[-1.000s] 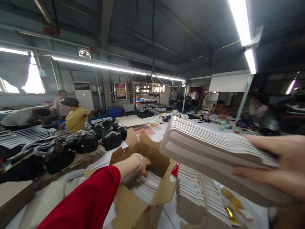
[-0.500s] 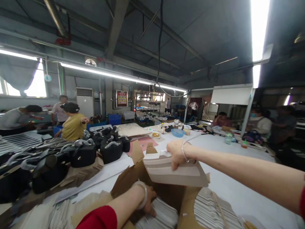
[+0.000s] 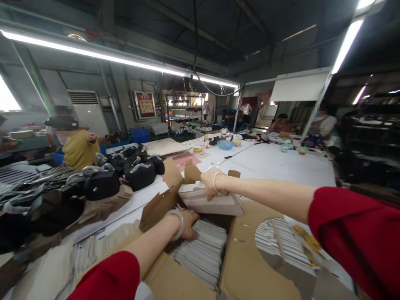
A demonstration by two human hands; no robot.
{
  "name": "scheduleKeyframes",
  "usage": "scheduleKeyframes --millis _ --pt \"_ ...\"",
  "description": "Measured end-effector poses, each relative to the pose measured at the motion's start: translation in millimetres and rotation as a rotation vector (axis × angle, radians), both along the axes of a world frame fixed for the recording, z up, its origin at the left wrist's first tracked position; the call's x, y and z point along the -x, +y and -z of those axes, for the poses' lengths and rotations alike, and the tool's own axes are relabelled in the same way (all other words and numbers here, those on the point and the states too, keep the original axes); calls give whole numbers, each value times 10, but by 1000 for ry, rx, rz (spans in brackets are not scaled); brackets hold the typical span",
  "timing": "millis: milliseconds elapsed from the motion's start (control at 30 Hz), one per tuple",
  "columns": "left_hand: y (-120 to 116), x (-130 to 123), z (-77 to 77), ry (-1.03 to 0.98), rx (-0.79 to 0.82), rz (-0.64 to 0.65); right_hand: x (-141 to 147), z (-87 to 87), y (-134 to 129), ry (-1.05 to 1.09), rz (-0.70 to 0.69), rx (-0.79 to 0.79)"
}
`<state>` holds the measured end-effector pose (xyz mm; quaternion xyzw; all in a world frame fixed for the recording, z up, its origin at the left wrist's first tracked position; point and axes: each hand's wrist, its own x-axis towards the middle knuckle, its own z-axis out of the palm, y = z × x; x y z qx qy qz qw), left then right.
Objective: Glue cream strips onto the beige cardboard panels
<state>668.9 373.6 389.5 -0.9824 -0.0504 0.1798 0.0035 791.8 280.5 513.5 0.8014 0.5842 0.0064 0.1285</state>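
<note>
An open cardboard box (image 3: pixel 183 273) stands in front of me, packed with grey-white card sheets (image 3: pixel 203 250) on edge. Near its far end, my right hand (image 3: pixel 211 183) is closed over the top edge of a bundle of white card sheets (image 3: pixel 215 205), whose lower edge is down inside the box. My left hand (image 3: pixel 188 223) lies on the far left of the packed sheets, fingers spread against them; its fingertips are partly hidden.
Black handbags (image 3: pixel 140 174) with wrapped handles crowd the left of the white table (image 3: pixel 265 160). Loose card stacks (image 3: pixel 53 266) lie at front left, more banded card sheets (image 3: pixel 283 239) at right. A blue basin (image 3: pixel 225 144) and yellow tape roll (image 3: pixel 197 150) sit farther back. A person in yellow (image 3: pixel 80 148) is at left.
My right hand has brought the bundle of card sheets lower, into the far end of the box. My left hand has shifted slightly on the packed sheets. The view has tilted down.
</note>
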Motion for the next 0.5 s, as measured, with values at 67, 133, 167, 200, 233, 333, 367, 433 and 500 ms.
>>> scheduleKeyframes --millis 67,133,167,200,233,333,367,433,500 --pt "21 -20 9 8 16 -6 -30 51 66 10 -18 2" --pt "43 -32 21 12 38 -15 -47 85 145 25 -41 7" --pt "56 -37 29 12 48 -19 -55 98 190 33 -54 10" --pt "70 -43 36 10 59 -21 -66 111 236 41 -65 11" --pt "85 -50 42 7 69 -25 -82 127 280 50 -75 11" --pt "123 -75 50 -1 90 -38 -149 211 358 82 -91 3" --pt "131 -82 49 -4 94 -43 -172 254 358 98 -94 1" --pt "140 -93 46 -13 97 -48 -208 365 321 129 -97 -13" --pt "145 -100 48 -22 99 -47 -224 499 257 159 -82 -50"
